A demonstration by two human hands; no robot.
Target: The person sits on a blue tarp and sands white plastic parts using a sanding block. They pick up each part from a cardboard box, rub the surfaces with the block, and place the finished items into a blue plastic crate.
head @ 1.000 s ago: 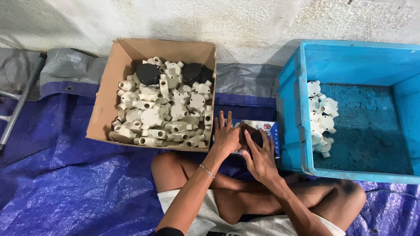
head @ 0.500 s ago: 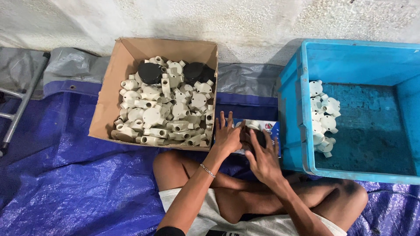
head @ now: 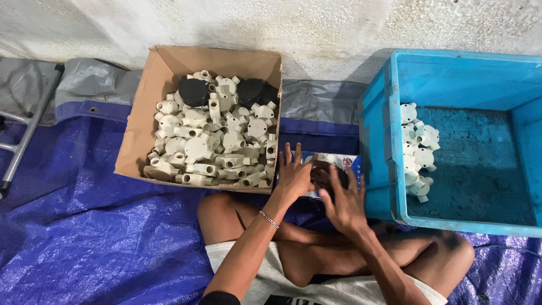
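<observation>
Sitting cross-legged on the blue tarp [head: 84, 226], the person has both hands on a dark fitting [head: 327, 172] between cardboard box [head: 135, 135] and blue crate [head: 389, 141] — left hand [head: 294, 176] splayed flat, right hand [head: 344, 199] loosely spread over it; a firm grip I cannot tell. Seemingly mid-assembly — a secure hold looks needed next. Room is tight; crate wall just beside.

— How do the 2 arms lie?
— Both reach forward from the body over crossed bare legs, forearms converging. A thin bracelet circles the left wrist.
— And the hands?
— The left hand [head: 294, 174] is flat, palm down, fingers spread. The right hand [head: 343, 199] sits just beside it, fingers splayed and slightly curled, blurred.
</observation>
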